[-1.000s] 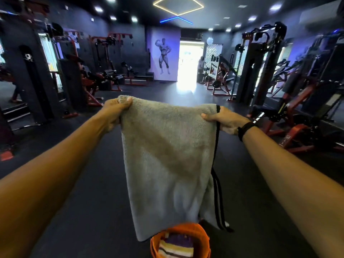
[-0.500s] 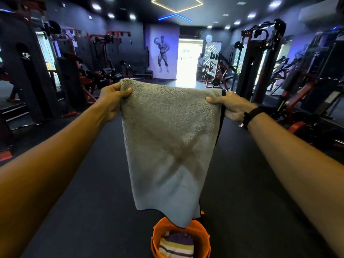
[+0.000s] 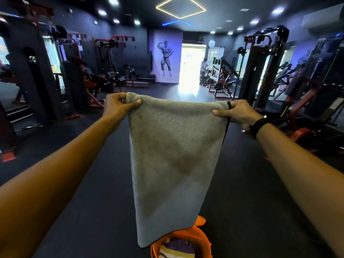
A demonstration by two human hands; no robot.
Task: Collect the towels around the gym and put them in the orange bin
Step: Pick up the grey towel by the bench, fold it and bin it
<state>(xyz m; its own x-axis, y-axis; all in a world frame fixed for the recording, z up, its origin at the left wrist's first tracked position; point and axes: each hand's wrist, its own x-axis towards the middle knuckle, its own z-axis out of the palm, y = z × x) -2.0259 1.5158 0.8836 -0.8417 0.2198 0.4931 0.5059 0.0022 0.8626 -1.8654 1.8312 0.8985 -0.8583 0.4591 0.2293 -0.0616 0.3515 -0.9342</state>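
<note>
A grey towel hangs spread out in front of me, folded, with a black trim along its right edge. My left hand pinches its top left corner and my right hand pinches its top right corner. Both arms are stretched forward. Directly under the towel's lower edge stands the orange bin on the floor. Inside it lies a striped purple, yellow and white towel. The hanging towel hides the bin's left and far rim.
Dark rubber floor runs ahead between red and black gym machines on the left and right. A bright doorway with a person beside it lies at the far end.
The towel's top edge has come down from its raised height and its lower edge now hangs over the bin's rim. Both hands keep hold of their corners.
</note>
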